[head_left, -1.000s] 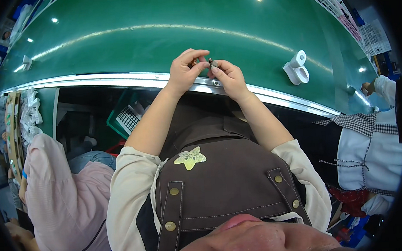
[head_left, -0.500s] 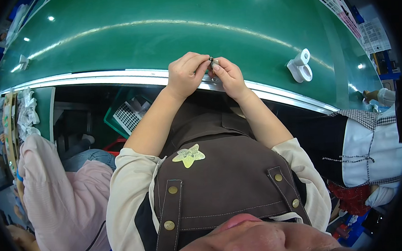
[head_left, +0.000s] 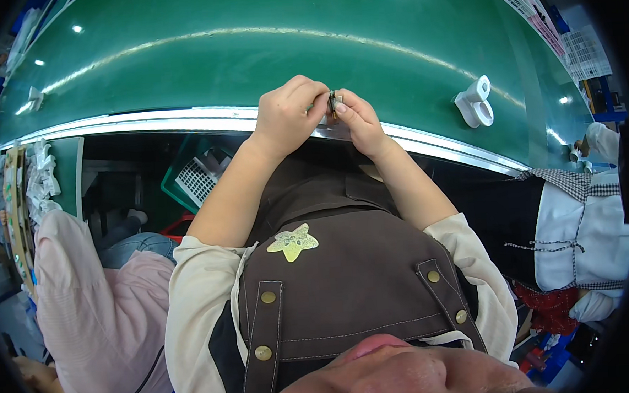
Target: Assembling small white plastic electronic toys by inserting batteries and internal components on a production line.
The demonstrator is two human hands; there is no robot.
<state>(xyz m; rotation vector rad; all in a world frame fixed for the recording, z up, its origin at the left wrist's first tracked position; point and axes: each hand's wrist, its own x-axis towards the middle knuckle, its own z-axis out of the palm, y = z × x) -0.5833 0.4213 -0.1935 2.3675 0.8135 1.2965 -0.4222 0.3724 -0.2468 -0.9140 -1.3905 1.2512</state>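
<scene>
Above the near edge of the green worktable, my two hands almost meet. My right hand [head_left: 357,121] pinches a small dark part with a brass-coloured end [head_left: 334,104] between thumb and fingers; its exact kind is too small to tell. Just left of the part, my left hand [head_left: 289,112] is closed, thumb and fingertips pressed together. Whatever those fingertips hold, if anything, is hidden by the fingers.
On the green worktable [head_left: 251,64], a white two-ringed plastic piece [head_left: 474,103] stands at right and a small white piece [head_left: 35,97] at far left. A green crate [head_left: 174,187] sits below the metal edge. A person in a pink top [head_left: 110,307] is left; another person's white apron [head_left: 569,233] shows right.
My left hand has drawn slightly left from the part, and more of it shows. My right hand keeps its pinch, nearly in place.
</scene>
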